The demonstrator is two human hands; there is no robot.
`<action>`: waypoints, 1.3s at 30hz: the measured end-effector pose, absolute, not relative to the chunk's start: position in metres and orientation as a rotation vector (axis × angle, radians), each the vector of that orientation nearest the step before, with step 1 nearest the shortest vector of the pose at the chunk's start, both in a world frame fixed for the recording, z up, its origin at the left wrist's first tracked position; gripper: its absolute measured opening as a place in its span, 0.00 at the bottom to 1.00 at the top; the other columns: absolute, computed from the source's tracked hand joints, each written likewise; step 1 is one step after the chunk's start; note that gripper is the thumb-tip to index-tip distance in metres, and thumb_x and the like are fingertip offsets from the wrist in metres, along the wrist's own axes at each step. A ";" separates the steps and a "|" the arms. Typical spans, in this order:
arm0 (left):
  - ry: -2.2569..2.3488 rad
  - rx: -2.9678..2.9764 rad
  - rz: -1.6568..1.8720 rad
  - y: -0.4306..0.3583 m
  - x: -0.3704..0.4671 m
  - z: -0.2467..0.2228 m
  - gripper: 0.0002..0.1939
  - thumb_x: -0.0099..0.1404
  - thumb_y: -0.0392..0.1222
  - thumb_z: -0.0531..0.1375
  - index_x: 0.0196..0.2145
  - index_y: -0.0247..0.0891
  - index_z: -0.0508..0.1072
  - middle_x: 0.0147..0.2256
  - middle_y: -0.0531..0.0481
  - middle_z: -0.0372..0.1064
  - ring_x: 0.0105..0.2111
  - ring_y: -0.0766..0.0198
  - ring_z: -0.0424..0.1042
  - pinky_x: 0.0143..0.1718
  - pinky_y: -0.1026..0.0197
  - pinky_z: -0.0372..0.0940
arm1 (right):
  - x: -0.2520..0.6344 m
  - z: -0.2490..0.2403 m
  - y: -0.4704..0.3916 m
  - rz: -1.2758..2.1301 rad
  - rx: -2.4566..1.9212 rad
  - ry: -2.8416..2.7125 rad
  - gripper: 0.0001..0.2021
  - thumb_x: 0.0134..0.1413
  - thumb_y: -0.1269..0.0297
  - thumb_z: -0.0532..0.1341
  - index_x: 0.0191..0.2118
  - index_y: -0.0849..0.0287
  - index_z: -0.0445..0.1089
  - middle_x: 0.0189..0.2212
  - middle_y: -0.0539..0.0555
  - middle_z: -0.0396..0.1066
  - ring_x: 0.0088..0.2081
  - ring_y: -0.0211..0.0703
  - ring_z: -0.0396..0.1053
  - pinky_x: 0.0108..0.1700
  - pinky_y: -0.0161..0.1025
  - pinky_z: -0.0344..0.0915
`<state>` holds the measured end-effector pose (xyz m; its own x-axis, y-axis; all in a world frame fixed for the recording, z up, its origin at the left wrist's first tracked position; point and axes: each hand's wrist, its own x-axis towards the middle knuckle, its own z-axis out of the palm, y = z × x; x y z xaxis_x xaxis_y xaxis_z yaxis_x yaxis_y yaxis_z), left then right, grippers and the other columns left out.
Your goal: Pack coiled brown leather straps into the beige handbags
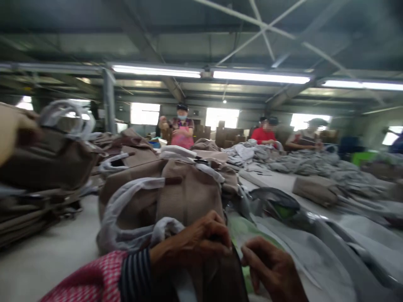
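Left hand [209,237] on brown bag [189,191] — right hand [267,262] beside.

Brown bag [189,193]; red-white checked sleeve [94,277], striped cuff [136,274].

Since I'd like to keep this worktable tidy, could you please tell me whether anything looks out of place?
Nothing looks clearly spilled or damaged. The light-grey cloth heap towards the back right looks untidy, being crumpled and loose, whereas the brown fabric stack at left lies flatter.
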<state>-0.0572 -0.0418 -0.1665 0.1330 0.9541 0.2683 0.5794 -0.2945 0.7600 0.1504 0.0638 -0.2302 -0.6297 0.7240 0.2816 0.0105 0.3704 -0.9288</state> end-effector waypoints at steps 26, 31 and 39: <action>1.615 1.881 0.857 -0.029 -0.067 -0.174 0.13 0.68 0.51 0.63 0.34 0.39 0.79 0.42 0.50 0.67 0.44 0.60 0.67 0.47 0.60 0.62 | 0.157 -0.222 0.093 1.636 -0.501 -1.946 0.17 0.57 0.52 0.69 0.29 0.62 0.72 0.22 0.49 0.71 0.18 0.32 0.62 0.20 0.30 0.57; 1.648 1.876 0.864 -0.028 -0.074 -0.170 0.10 0.67 0.47 0.64 0.33 0.38 0.79 0.40 0.50 0.69 0.44 0.59 0.68 0.47 0.61 0.62 | 0.120 -0.200 0.149 0.971 -0.454 -2.426 0.10 0.66 0.66 0.61 0.33 0.63 0.76 0.28 0.52 0.75 0.30 0.39 0.73 0.35 0.33 0.66; 1.508 1.802 0.883 -0.026 -0.091 -0.184 0.16 0.68 0.54 0.63 0.31 0.38 0.76 0.41 0.49 0.68 0.46 0.57 0.68 0.48 0.60 0.62 | 0.013 -0.234 0.216 0.187 -0.431 -2.688 0.11 0.59 0.78 0.62 0.44 0.66 0.79 0.44 0.61 0.79 0.45 0.48 0.75 0.51 0.41 0.68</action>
